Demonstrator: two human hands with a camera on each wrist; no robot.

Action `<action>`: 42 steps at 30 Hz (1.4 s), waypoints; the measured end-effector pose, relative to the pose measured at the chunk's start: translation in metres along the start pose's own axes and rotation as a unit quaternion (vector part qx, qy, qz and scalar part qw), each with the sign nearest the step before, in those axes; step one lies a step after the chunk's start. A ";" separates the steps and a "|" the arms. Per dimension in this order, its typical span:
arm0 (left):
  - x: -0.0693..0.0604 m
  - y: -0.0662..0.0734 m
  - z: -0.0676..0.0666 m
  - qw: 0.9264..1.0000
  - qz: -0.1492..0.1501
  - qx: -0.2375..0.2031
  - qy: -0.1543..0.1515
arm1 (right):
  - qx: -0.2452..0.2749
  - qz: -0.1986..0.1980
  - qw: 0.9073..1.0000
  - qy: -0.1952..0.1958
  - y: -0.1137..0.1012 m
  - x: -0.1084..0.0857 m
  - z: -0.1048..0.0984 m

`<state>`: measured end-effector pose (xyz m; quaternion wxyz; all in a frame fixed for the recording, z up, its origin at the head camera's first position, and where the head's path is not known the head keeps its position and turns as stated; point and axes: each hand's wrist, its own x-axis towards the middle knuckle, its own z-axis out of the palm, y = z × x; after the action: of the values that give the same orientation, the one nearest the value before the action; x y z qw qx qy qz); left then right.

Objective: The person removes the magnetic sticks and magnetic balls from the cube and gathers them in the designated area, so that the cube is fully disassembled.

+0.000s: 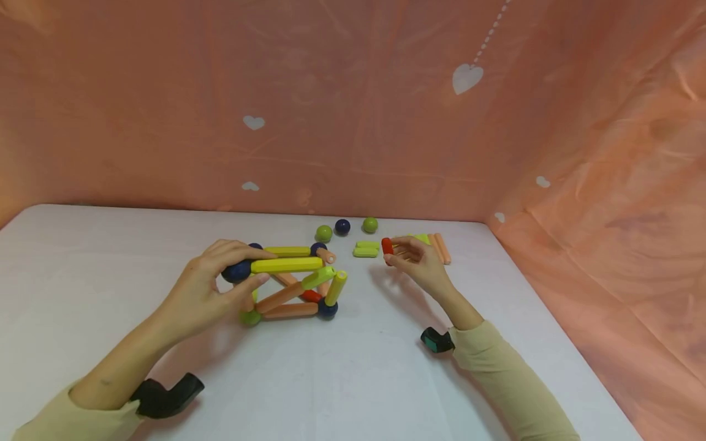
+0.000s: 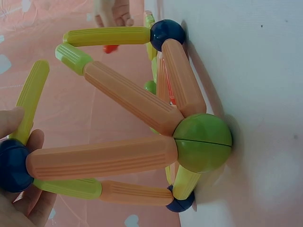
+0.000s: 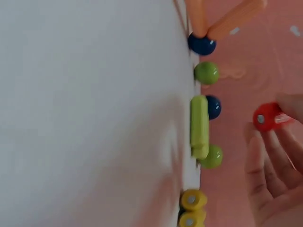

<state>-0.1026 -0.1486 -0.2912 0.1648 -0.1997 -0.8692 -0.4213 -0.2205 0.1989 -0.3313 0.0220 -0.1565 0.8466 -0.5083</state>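
A frame of magnetic sticks and balls stands on the table, its green corner ball [image 2: 203, 143] low and near the left wrist camera. My left hand [image 1: 205, 283] grips its raised dark blue ball [image 1: 236, 271], with a finger and thumb along the yellow stick [image 1: 287, 264] on that ball. Orange sticks [image 2: 102, 157] and a light green one [image 1: 318, 277] make up other sides. To the right of the frame, my right hand [image 1: 421, 264] pinches a short red magnetic stick [image 1: 387, 248] above the table. The red stick's metal end shows in the right wrist view.
Two loose green balls [image 1: 323, 233] and a dark blue ball [image 1: 342, 227] lie near the table's back edge. Short light green sticks [image 1: 366, 252] lie left of my right hand. Orange sticks [image 1: 442, 248] lie behind it. A pink curtain [image 1: 353, 110] hangs behind the white table [image 1: 353, 380].
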 end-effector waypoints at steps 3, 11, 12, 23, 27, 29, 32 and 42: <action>0.000 -0.001 0.000 1.000 0.005 0.008 0.002 | -0.057 0.007 0.998 -0.031 0.006 0.004 -0.001; -0.001 -0.002 0.001 1.000 0.008 0.006 0.002 | -0.153 0.010 0.984 -0.093 0.012 0.019 0.005; -0.001 -0.002 0.001 1.000 0.009 0.006 0.003 | -0.162 0.010 0.982 -0.094 0.013 0.020 0.007; 0.000 -0.001 0.002 1.000 0.019 0.001 0.006 | -0.188 0.010 0.980 -0.068 0.011 0.026 0.014; 0.000 0.000 0.002 1.000 0.018 -0.003 0.005 | -0.190 0.003 0.981 -0.039 0.009 0.028 0.016; 0.000 -0.001 0.002 1.000 0.016 -0.002 0.005 | -0.180 0.001 0.983 -0.029 0.008 0.029 0.019; -0.001 -0.002 0.002 1.000 0.014 -0.001 0.004 | -0.135 -0.010 0.990 -0.034 0.003 0.030 0.025; -0.001 -0.001 0.003 1.000 0.012 0.004 0.008 | -0.011 -0.120 0.982 -0.148 -0.017 0.029 0.059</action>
<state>-0.1023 -0.1474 -0.2942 0.1777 -0.2060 -0.8669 -0.4177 -0.2326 0.1324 -0.3412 0.0844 -0.3305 0.8144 -0.4694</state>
